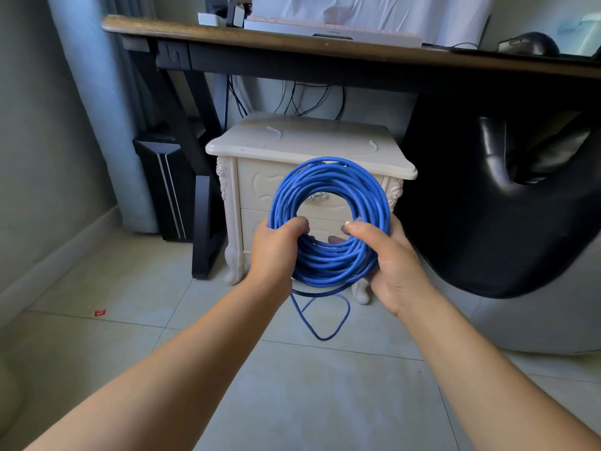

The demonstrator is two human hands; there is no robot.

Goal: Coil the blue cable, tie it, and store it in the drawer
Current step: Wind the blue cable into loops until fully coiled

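Note:
The blue cable (pixel 328 187) is wound into a thick round coil held upright in front of me. My left hand (pixel 276 252) grips the coil's lower left, fingers curled round the strands. My right hand (pixel 387 258) grips its lower right, thumb over the front near a clear plug end. A loose loop of cable (pixel 325 317) hangs below the coil towards the floor. Behind the coil stands a cream bedside cabinet (pixel 312 141) with two shut drawers; the upper drawer's handle (pixel 317 196) shows through the coil's middle.
A wooden desk (pixel 325 43) with black legs spans above the cabinet, carrying a keyboard and a mouse. A black computer tower (pixel 166 187) stands to the left, a black chair (pixel 507 206) to the right. Dark wires hang behind the cabinet. Pale floor tiles lie below.

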